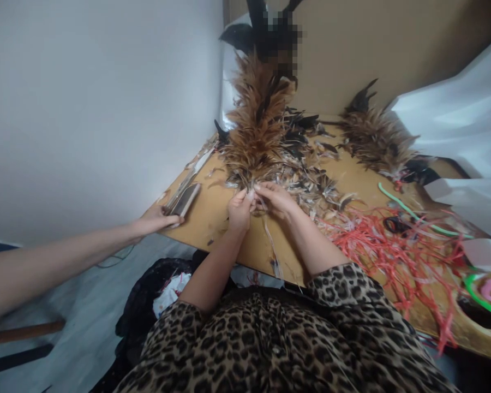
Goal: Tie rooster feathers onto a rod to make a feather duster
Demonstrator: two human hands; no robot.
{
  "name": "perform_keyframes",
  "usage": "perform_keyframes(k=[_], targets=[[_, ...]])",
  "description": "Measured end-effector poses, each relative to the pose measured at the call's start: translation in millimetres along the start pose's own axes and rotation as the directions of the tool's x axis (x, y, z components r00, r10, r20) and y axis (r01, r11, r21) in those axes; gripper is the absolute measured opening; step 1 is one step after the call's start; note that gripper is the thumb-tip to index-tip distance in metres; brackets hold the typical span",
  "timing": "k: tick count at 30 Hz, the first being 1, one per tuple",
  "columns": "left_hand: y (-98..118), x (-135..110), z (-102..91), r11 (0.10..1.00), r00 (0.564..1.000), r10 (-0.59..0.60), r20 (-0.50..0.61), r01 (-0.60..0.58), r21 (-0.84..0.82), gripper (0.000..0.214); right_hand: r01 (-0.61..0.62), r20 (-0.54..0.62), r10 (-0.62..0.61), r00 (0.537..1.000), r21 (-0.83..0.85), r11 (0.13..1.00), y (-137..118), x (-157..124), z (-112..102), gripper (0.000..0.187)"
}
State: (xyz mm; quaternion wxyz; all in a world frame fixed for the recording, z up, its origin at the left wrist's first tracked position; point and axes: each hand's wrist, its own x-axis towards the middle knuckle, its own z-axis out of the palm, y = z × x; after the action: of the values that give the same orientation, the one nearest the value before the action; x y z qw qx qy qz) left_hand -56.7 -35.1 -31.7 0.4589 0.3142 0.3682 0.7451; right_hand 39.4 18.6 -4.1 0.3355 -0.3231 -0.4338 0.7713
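Observation:
A long bundle of brown feathers [256, 120], with black feathers at its far end, lies on the table in front of me. My left hand [239, 210] is closed in a pinch on its near end. Close beside it, my right hand [276, 199] is also closed, with thumb and fingertips at the same pale, bound end. A thin clear plastic strip [269, 234] hangs from between my hands toward the table's front edge. Whether my right fingers grip the strip or the feather ends is hard to make out.
Loose feathers [311, 185] litter the yellow table [216, 202]. Red plastic strips [376, 245] and a second feather bundle [378, 139] lie right. Another person's hand [157, 221] holds a dark flat object [186, 201] at the left edge. A black bag [147, 289] sits below.

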Motion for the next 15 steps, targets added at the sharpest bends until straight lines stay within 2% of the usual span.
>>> perform_keyframes(k=[3, 7, 9, 11, 13, 15], targets=[[1, 0, -1.0, 1.000, 1.000, 0.005, 0.000, -0.005, 0.014, 0.031, -0.114, 0.041, 0.118, 0.992, -0.083, 0.990, -8, -9, -5, 0.032], [3, -1, -0.7, 1.000, 1.000, 0.012, -0.010, -0.012, 0.021, 0.031, -0.132, 0.052, 0.145, 0.988, -0.191, 0.973, -13, -16, -12, 0.035], [5, -2, -0.4, 1.000, 1.000, 0.010, -0.011, -0.009, 0.030, 0.031, -0.078, -0.005, 0.079, 0.997, -0.220, 0.972, -13, -16, -13, 0.034], [5, -3, -0.5, 0.999, 1.000, 0.009, -0.008, -0.009, 0.049, 0.031, 0.035, -0.097, -0.060, 0.993, -0.241, 0.970, -11, -15, -13, 0.030], [3, -2, -1.6, 0.997, 1.000, 0.013, -0.007, -0.012, 0.077, 0.031, 0.138, -0.170, -0.197, 0.966, -0.305, 0.942, -9, -14, -11, 0.025], [0, -1, -3.6, 0.994, 1.000, 0.023, -0.022, -0.020, 0.107, 0.031, 0.208, -0.188, -0.303, 0.934, -0.404, 0.891, -5, -15, -7, 0.020]])
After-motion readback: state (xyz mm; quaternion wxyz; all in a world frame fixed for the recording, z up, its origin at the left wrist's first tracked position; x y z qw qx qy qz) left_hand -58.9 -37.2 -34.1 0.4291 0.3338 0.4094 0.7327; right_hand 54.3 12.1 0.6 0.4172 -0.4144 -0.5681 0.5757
